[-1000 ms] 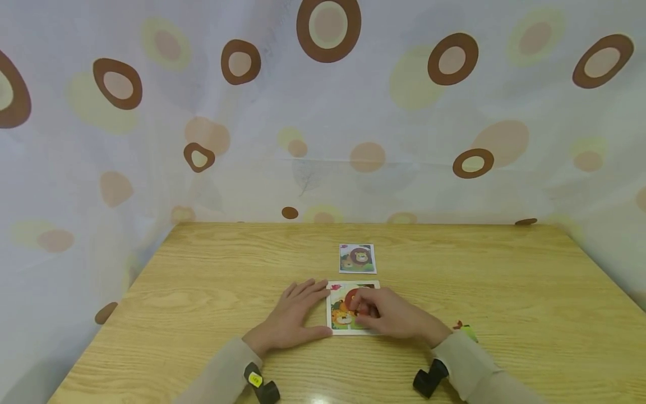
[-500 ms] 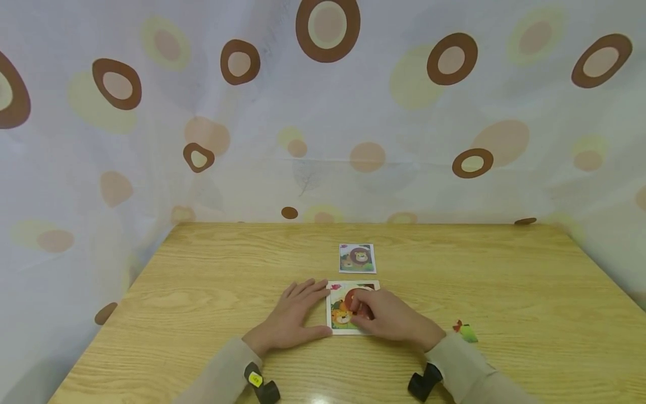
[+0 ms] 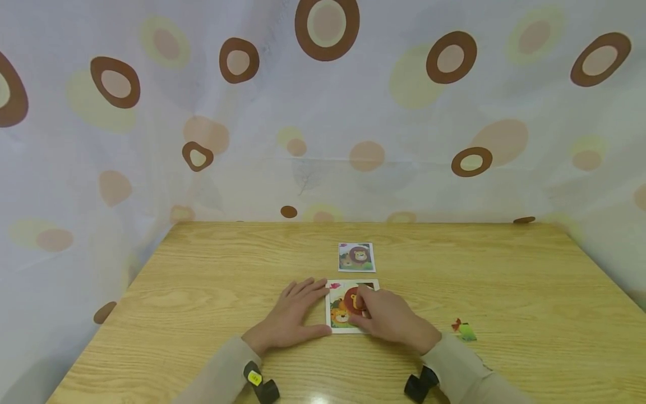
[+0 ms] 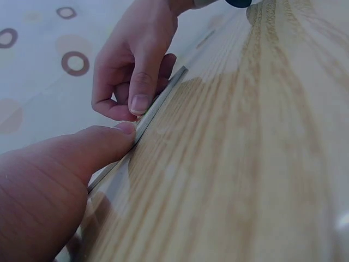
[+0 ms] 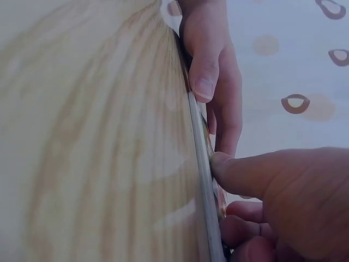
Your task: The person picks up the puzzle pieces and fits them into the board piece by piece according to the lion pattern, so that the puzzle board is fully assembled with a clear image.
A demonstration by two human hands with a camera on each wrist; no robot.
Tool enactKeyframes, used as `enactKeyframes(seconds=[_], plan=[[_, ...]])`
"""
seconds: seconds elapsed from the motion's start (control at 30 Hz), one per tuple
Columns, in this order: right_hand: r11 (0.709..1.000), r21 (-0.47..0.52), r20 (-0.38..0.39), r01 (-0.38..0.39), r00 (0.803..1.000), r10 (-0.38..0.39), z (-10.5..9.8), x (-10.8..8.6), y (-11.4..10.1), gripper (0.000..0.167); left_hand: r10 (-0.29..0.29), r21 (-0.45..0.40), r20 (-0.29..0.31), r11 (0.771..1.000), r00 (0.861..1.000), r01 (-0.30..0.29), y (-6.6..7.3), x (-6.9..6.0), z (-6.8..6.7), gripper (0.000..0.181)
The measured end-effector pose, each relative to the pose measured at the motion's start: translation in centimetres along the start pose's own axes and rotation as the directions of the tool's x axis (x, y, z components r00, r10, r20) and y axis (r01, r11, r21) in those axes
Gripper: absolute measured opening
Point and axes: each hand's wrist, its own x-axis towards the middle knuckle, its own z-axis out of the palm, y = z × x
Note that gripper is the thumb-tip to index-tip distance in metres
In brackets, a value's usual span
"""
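A small white-framed jigsaw puzzle with lions on it lies flat on the wooden table. My left hand rests beside it with fingers spread, the fingertips and thumb touching its left edge. My right hand is over the puzzle's right half. Its thumb and curled fingers pinch a puzzle piece at the picture's surface; the piece is mostly hidden by the fingers. In the left wrist view, a speck of green shows under the right thumb. The right wrist view shows the puzzle board edge-on between both hands.
Behind the puzzle lies a matching lion picture card. To the right of the right hand, loose puzzle pieces, green and red, lie on the table. A patterned curtain hangs at the table's back and sides.
My right hand has shifted slightly left and its index finger has moved, showing more of the lion's yellow face. The loose pieces are now uncovered by the sleeve. The left hand stays put.
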Motion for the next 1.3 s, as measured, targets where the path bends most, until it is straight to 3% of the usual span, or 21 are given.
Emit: enactKeyframes(seconds=[0.13,0.27,0.43,0.53,0.77,1.03,1.3], plan=[[1.000,0.016,-0.004,0.023,1.000,-0.023,0.0,0.0,0.1,0.028,0.003,0.006,-0.005,1.000,1.000,-0.003,0.0,0.0,-0.1,0.074],[0.992,0.118,0.017,0.046,0.999,-0.049,0.0,-0.2,0.9,0.024,-0.007,-0.001,0.001,1.000,1.000,0.007,0.1,0.0,-0.1,0.074],[0.939,0.332,0.039,0.083,0.994,-0.102,-0.1,-0.8,2.3,0.015,-0.025,-0.006,0.013,1.000,1.000,0.025,0.1,0.0,0.0,0.074],[0.908,0.407,0.041,0.104,0.990,-0.132,-0.3,-1.4,3.0,0.010,-0.033,-0.005,0.014,0.999,0.999,0.033,0.1,-0.1,0.0,0.075],[0.896,0.432,0.034,0.104,0.991,-0.131,-2.1,-3.2,5.1,0.006,-0.029,0.002,0.023,1.000,0.999,0.029,0.1,0.1,0.2,0.076],[0.916,0.388,0.177,0.097,0.968,-0.177,-5.8,-4.4,7.3,0.018,-0.038,0.005,0.020,0.999,0.999,0.038,0.0,0.1,0.1,0.076],[0.834,0.535,0.229,0.134,0.928,-0.296,-8.0,-5.5,10.7,0.016,-0.036,0.019,0.014,0.999,0.999,0.036,0.0,0.1,0.1,0.077]])
